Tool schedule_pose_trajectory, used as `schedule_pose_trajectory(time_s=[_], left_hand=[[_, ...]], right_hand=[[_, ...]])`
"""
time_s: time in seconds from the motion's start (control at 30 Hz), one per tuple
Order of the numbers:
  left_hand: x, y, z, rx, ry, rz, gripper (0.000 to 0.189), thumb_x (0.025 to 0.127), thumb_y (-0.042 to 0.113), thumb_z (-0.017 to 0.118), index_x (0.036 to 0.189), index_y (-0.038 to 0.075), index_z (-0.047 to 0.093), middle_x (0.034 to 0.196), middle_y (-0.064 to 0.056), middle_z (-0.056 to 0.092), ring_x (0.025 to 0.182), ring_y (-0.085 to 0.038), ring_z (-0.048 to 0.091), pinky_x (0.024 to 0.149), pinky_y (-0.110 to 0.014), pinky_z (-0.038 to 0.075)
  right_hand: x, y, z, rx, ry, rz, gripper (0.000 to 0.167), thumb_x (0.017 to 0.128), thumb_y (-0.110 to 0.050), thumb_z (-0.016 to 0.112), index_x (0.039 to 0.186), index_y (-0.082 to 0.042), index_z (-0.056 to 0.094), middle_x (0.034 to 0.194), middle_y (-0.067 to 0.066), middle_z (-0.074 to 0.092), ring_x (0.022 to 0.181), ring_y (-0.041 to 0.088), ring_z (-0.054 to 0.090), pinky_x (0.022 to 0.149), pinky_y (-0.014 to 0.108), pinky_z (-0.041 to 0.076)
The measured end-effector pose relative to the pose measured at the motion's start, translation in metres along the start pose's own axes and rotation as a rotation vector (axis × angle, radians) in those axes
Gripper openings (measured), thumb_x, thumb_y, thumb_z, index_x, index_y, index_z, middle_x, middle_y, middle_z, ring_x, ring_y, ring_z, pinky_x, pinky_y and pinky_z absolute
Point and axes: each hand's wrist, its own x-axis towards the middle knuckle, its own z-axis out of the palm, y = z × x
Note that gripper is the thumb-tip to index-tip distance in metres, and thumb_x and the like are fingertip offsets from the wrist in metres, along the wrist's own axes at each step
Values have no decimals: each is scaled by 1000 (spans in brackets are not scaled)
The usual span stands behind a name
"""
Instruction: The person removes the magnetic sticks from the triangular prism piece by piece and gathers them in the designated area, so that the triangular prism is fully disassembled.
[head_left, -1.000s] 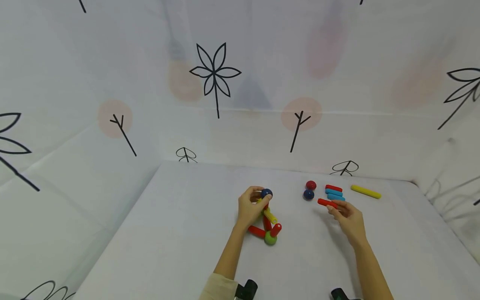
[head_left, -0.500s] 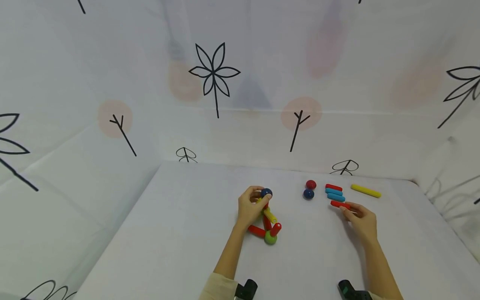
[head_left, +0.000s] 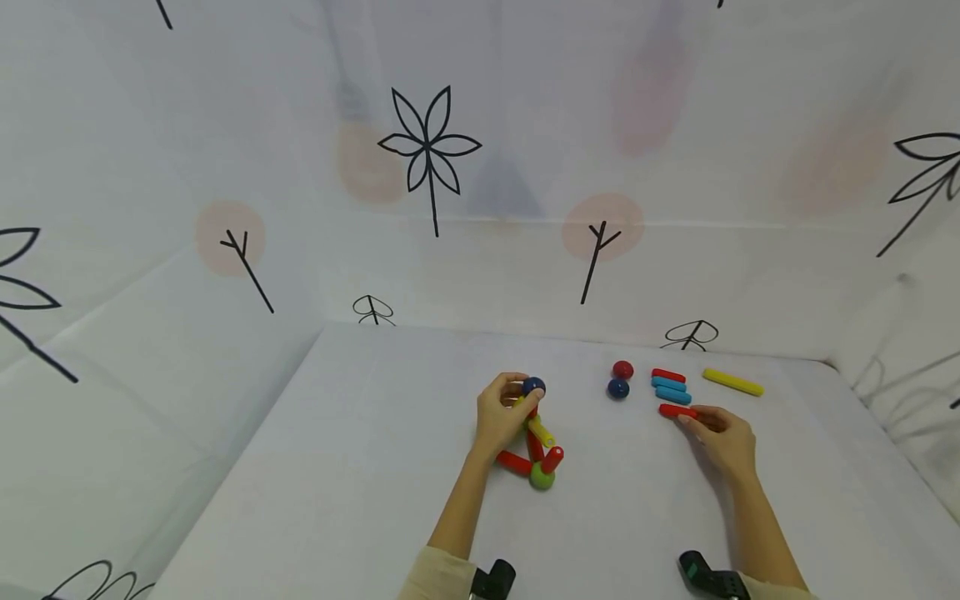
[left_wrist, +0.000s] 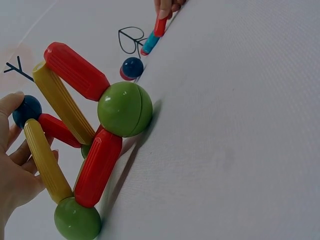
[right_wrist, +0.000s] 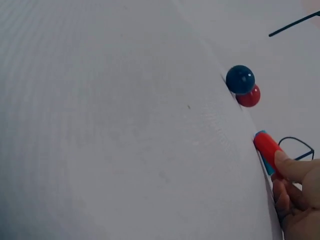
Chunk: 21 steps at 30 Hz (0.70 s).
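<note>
1. Left hand (head_left: 498,417): thumb and fingers pinch the dark blue ball (head_left: 534,386) atop a rod-and-ball structure (head_left: 535,446) on the counter (head_left: 360,467); the left forearm (head_left: 463,508) slants forward and rightward.
2. Right hand (head_left: 723,440): thumb and fingers pinch a red rod (head_left: 675,411) by its right end, just nearer than two light blue rods (head_left: 670,391); the right forearm (head_left: 761,525) slants forward and leftward.
</note>
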Motion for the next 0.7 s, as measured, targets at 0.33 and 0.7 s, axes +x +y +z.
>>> schedule_pose_trajectory(time_s=[0.33,0.7], left_hand=[[-1,0,0,-5,-2,-1,29,84,22,71,105,4,64,93,-10,69,85,-19,63,76,-28,51],[-7,27,-5,-12,-14,9,27,85,10,68,106,-5,62,94,-19,68,88,-30,62,79,-43,51]], right_hand=[[4,-2,0,-48,-22,18,57,92,-38,58,130,4,49,121,28,52,105,37,47,60,12,43],[12,-5,1,-69,-27,-31,53,95,-34,53,131,5,48,124,30,50,112,43,44,92,52,41]])
